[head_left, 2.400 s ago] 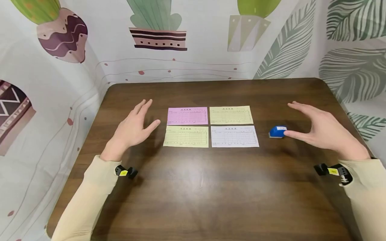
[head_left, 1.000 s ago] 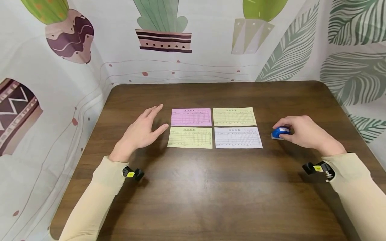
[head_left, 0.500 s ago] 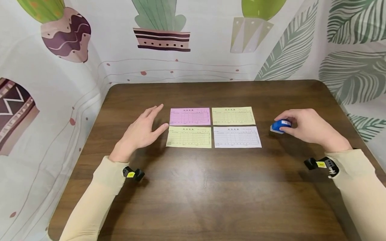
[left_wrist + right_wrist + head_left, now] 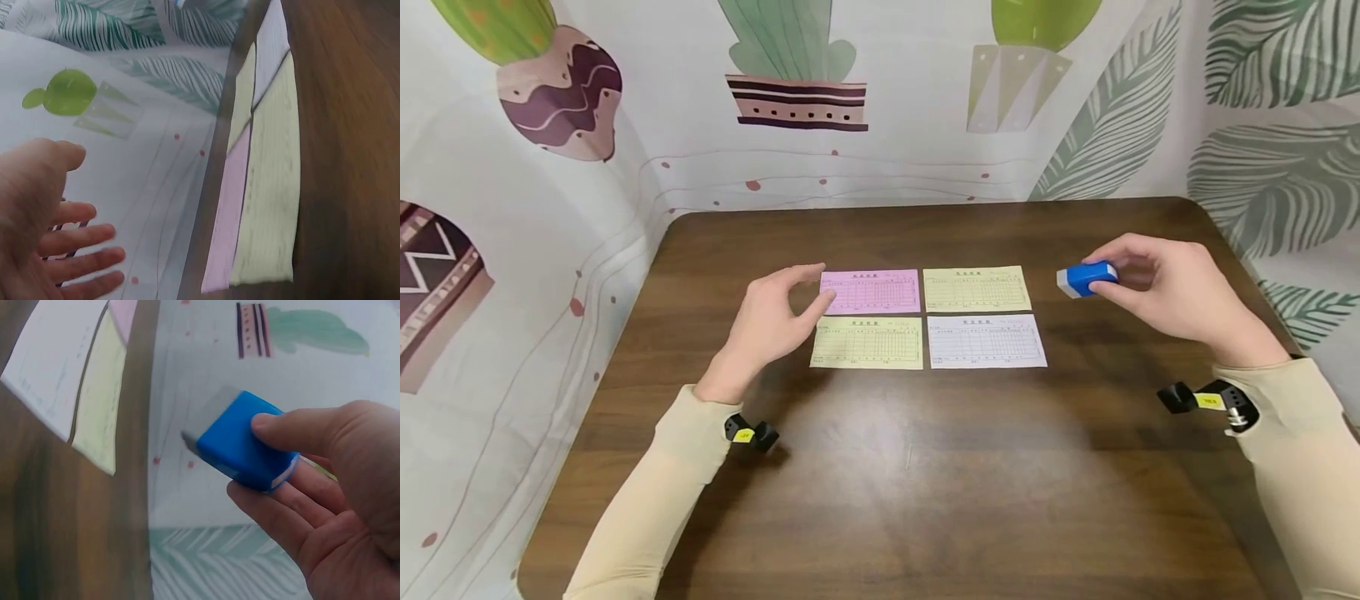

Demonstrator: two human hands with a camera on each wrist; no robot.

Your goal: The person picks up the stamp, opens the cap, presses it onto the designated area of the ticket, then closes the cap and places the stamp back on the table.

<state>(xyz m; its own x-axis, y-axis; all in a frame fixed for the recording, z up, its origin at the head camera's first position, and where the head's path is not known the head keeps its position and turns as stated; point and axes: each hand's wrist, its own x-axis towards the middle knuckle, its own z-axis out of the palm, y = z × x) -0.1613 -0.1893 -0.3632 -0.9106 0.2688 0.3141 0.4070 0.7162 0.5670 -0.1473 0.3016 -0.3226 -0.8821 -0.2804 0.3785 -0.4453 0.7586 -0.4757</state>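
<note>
My right hand (image 4: 1187, 292) pinches a small blue stamp (image 4: 1086, 279) between thumb and fingers, raised off the table to the right of the slips. In the right wrist view a pale, see-through cap (image 4: 219, 415) covers the stamp's far end. Four printed slips lie in a two-by-two block: a pink slip (image 4: 872, 292) and a yellow slip (image 4: 976, 288) behind, another yellow slip (image 4: 867, 342) and a white slip (image 4: 987, 341) in front. My left hand (image 4: 771, 321) holds nothing; its thumb and fingertips overlap the pink slip's left edge in the head view.
The slips lie on a dark brown wooden table (image 4: 865, 492) with rounded back corners. A white curtain (image 4: 917, 158) printed with potted cacti and leaves hangs behind and beside it. Each wrist carries a black strap camera (image 4: 1180, 397).
My right hand has closed on the stamp, lifted it off the table and tilted it so its capped end points left. My left hand has moved right, up to the pink slip.
</note>
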